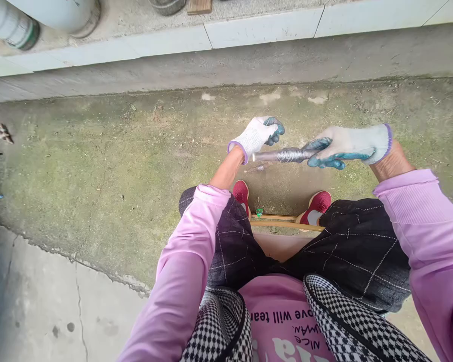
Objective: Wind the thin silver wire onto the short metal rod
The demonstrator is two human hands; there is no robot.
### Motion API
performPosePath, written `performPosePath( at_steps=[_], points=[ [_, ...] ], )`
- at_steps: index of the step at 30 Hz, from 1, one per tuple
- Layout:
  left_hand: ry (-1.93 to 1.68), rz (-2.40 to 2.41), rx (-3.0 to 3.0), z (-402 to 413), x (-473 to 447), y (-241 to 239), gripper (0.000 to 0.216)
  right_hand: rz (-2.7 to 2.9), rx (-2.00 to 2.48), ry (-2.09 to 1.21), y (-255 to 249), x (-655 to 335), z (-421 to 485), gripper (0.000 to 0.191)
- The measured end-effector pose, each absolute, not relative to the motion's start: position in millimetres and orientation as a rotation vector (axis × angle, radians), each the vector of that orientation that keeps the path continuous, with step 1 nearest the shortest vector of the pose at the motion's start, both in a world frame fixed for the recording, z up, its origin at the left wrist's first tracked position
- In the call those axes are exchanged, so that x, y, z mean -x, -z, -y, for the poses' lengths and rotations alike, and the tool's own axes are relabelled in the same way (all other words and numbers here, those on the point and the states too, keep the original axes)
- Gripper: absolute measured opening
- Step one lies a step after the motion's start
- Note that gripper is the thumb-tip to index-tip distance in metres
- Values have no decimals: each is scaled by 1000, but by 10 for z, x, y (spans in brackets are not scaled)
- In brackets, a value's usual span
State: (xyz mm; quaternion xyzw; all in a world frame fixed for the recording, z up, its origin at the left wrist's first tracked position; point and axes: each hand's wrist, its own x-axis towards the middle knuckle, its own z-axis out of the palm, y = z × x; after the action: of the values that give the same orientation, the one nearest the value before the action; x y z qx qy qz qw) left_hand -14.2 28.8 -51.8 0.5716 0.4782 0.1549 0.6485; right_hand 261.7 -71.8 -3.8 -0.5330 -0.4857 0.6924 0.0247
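Observation:
I sit over mossy concrete ground, both hands in white knit gloves with blue-grey coated fingers. My right hand [347, 147] grips one end of a short grey metal rod [283, 156] that has a thicker threaded-looking middle and points left. My left hand [257, 133] hovers just above the rod's free left end, fingers curled in, apparently not touching it. Below the hands lie my red shoes [317, 205] and a thin wooden stick [283, 221] across the ground between them.
A small green bit [259, 212] lies by the stick. A raised pale tiled kerb [226, 35] runs along the far side, with grey cylindrical containers [56, 15] behind it. Cracked concrete slab [60, 311] spreads at the lower left.

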Motion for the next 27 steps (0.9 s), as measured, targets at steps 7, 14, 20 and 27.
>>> performPosePath(
  at_steps=[7, 14, 20, 27],
  points=[
    [-273, -1106, -1245, -196, 91, 458, 12, 1663, 2355, -1580, 276, -2539, 548, 29],
    [-226, -995, -1188, -144, 68, 484, 10, 871, 1690, -1449, -13, -2611, 581, 40],
    [-241, -1044, -1211, -206, 109, 552, 17, 1053, 1492, -1683, -113, -2703, 715, 61],
    [-249, -1084, -1352, -236, 132, 425, 16, 1719, 1804, -2109, 168, -2468, 705, 49]
  ],
)
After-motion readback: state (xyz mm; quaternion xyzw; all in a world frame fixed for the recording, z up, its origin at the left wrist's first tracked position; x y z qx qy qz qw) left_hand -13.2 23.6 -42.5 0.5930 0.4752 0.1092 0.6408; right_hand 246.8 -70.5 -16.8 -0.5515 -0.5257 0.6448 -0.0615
